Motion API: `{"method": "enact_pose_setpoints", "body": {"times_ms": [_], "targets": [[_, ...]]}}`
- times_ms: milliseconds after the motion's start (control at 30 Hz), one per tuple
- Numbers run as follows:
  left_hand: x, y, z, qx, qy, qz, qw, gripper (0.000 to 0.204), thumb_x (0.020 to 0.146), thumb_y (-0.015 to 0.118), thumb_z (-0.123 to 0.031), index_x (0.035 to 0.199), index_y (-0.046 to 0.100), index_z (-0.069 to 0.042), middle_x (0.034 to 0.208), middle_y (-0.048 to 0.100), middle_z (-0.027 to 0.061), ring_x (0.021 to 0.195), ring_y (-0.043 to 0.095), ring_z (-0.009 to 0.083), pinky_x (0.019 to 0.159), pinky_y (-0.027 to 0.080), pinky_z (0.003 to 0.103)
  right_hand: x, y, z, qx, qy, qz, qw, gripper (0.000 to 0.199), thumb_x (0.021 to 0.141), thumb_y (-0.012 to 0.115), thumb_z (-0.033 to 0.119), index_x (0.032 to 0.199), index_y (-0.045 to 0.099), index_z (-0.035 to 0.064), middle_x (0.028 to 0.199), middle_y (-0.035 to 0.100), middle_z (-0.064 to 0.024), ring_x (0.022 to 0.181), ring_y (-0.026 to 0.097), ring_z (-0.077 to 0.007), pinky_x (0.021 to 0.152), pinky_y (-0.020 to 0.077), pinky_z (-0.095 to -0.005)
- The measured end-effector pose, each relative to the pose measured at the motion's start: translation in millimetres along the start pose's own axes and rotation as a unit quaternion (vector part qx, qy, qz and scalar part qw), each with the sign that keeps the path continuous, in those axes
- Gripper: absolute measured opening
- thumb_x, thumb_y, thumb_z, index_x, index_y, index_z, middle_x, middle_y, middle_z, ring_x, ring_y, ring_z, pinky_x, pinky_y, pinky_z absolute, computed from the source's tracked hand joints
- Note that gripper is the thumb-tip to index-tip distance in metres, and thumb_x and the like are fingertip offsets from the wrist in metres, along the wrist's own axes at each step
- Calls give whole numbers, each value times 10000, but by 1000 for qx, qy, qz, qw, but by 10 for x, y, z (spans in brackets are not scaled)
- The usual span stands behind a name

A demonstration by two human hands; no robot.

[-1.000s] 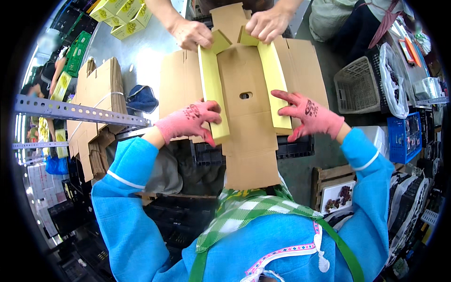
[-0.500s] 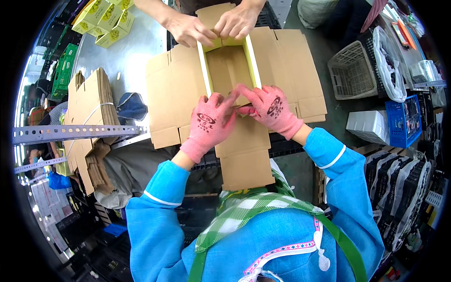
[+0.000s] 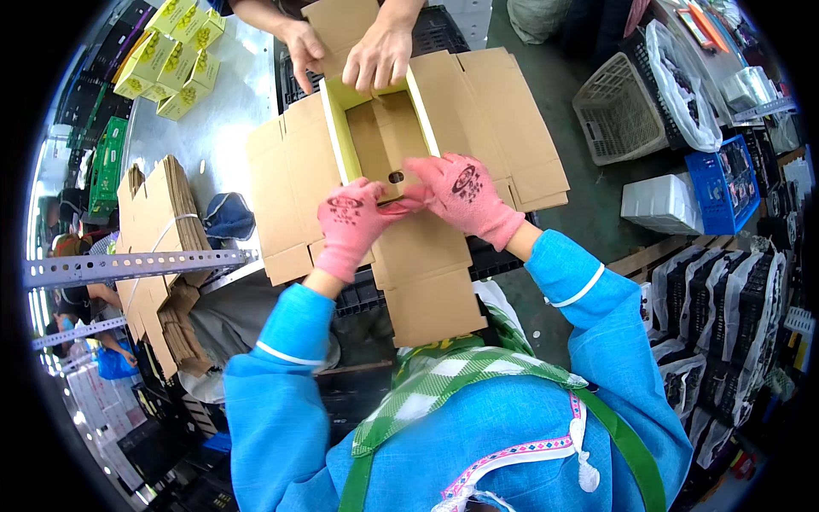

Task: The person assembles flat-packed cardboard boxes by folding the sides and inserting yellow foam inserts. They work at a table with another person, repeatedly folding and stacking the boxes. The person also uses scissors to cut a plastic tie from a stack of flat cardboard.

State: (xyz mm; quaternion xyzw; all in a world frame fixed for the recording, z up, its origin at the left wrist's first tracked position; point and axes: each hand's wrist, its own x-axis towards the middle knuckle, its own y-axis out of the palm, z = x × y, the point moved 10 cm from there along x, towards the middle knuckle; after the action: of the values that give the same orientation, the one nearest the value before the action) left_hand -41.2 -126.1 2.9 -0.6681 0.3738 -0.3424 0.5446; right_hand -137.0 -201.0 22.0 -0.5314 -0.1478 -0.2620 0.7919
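Observation:
An open-topped cardboard box [image 3: 425,115], brown inside with yellow-green upper edges, is on top of flat cardboard blanks [image 3: 509,119]. My left hand [image 3: 348,224], in a pink glove, pinches the near end of the box at its left corner. My right hand [image 3: 471,196], gloved the same way, grips that end at the right, its fingers meeting the left ones. A small dark hole shows in the near end beside my fingers. My fingertips are partly hidden. Across from me, another person's bare hand [image 3: 380,58] holds the far end, while their other hand [image 3: 303,49] hovers at its left corner.
Several yellow-green boxes [image 3: 183,60] stand on a metal table [image 3: 230,94] at far left. Tied cardboard blanks [image 3: 153,218] lean behind a perforated metal bar [image 3: 128,268]. To the right are a grey basket [image 3: 618,111], a white foam box [image 3: 661,205] and a blue crate [image 3: 725,183].
The view has shifted, moving most things slightly leftward. The other person's left-side hand has come off the box edge with fingers spread. My hands stay at the near end, where a hole now shows.

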Motion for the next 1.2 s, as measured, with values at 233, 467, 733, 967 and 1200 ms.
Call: {"method": "enact_pose_setpoints", "body": {"times_ms": [233,467,733,967,1200], "targets": [[-136,-29,-149,20,43,-88,995,447,688,736,-528,540,593,-131,567,523,19,542,566,227,489,438,341,-1399,-138,-530,101,376,-94,916,452,909,566,168,1304,405,21,1069,508,-184,909,534,-304,792,462,-400],[-129,3,-113,-15,54,-97,994,470,658,763,-510,502,552,-121,530,502,25,521,559,223,495,445,337,-1638,149,-401,214,445,57,867,328,923,564,175,1194,486,7,1021,602,-125,904,581,-203,776,480,-340],[-126,26,-58,-13,20,-57,998,418,693,722,-523,582,634,-130,609,558,28,586,593,220,517,460,340,-1400,419,-256,550,508,-8,663,534,903,505,106,1391,313,0,1307,474,-147,1187,466,-198,983,385,-327],[-103,2,-96,-114,70,-16,991,403,795,632,-497,679,665,-112,679,612,65,688,626,268,571,486,383,-972,49,-217,407,319,77,853,546,815,609,117,1334,441,93,1129,601,-38,1071,556,-171,827,476,-278],[-300,472,356,-687,8,141,713,653,969,394,-532,1372,395,-18,1264,522,75,1139,472,177,998,360,331,-514,-362,-186,0,144,-239,960,451,708,718,84,1138,586,104,1201,490,-169,1120,485,-371,938,409,-464]]}}
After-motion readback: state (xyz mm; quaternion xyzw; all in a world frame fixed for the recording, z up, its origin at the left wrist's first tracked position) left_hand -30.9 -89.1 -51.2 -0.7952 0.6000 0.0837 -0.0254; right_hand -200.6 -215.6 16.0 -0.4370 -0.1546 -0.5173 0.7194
